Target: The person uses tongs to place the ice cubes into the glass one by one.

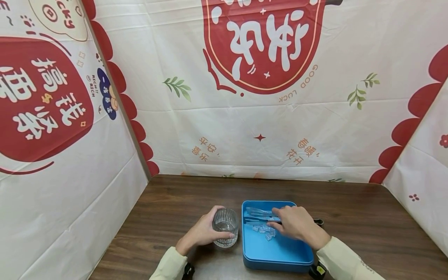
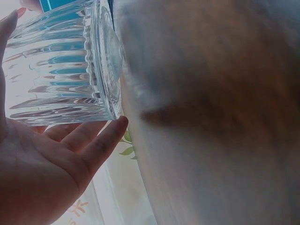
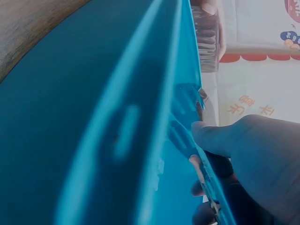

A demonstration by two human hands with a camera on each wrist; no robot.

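Note:
My left hand [image 1: 204,230] grips a clear ribbed glass [image 1: 225,227], thumb on the near side and fingers round the far side. Seen from the left wrist, the glass [image 2: 61,70] has its base close to the tabletop; I cannot tell whether they touch. Just right of it, my right hand [image 1: 297,223] holds a pair of tongs [image 1: 257,212] over the blue box [image 1: 276,251]. The tongs' clear pronged tips stand apart, as the right wrist view shows with one tip [image 3: 180,138]. Several clear cubes [image 1: 268,235] lie in the box beneath and beside the tips.
The box stands on a brown wooden table [image 1: 168,202], its raised rim between the glass and the cubes. White printed cloth [image 1: 227,128] hangs behind the table and at both sides. The black tail of the tongs [image 1: 319,222] sticks out past the box's right rim.

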